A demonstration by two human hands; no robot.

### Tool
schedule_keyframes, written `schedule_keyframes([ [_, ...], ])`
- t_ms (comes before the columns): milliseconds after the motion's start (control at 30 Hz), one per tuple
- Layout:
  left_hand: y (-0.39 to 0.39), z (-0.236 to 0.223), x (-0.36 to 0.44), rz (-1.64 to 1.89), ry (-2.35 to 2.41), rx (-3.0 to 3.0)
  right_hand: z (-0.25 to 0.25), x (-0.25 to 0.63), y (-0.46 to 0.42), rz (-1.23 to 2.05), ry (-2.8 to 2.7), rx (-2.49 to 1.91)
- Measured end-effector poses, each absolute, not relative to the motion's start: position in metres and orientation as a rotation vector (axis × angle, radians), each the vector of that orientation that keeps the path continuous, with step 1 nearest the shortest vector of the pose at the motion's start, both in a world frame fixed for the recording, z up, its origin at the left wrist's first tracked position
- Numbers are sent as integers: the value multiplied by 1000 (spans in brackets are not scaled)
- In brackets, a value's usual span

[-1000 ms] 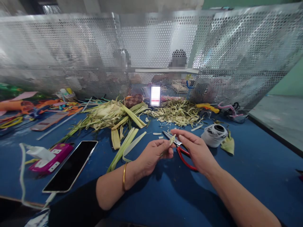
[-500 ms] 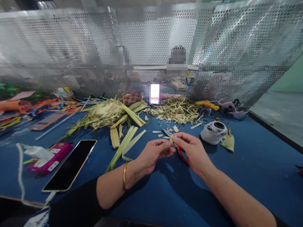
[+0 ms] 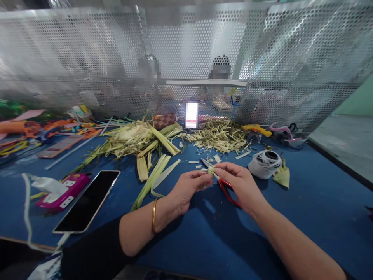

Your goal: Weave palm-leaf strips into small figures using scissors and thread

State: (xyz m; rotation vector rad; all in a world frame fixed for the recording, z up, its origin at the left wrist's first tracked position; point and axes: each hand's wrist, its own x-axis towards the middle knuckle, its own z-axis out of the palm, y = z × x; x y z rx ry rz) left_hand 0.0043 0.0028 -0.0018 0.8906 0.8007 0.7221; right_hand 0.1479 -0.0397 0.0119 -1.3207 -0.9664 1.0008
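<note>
My left hand and my right hand meet over the blue table, fingertips pinched on a small pale piece of plant husk. Its exact shape is partly hidden by the fingers. Under my right hand lies a pair of red-handled scissors, blades pointing away to the left. White scraps are scattered just beyond the fingertips. Left of my hands rest long green husk strips. A spool of white string stands to the right, with a husk leaf beside it.
Behind are a heap of husks and a pile of shredded strips. A phone, a magenta power strip and a white cable occupy the left. A yellow glue gun lies near the perforated metal screen; people sit beyond it.
My fingers have shifted slightly on the husk piece, and more of it shows between them. More of the scissors' red handles is visible. The camera view has moved slightly.
</note>
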Motion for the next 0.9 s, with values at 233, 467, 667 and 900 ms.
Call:
schedule_keyframes([
  [233,4,-2,5,713,801,862,15,150,-40,934,-994,-1341],
  [467,5,-3,2,702,827,977,13,151,-38,995,-1138,-1355],
  [667,18,4,-5,946,962,901,5,154,-32,1248,-928,-1386],
  [900,31,4,-10,1139,1055,830,12,164,22,1318,-998,-1516],
])
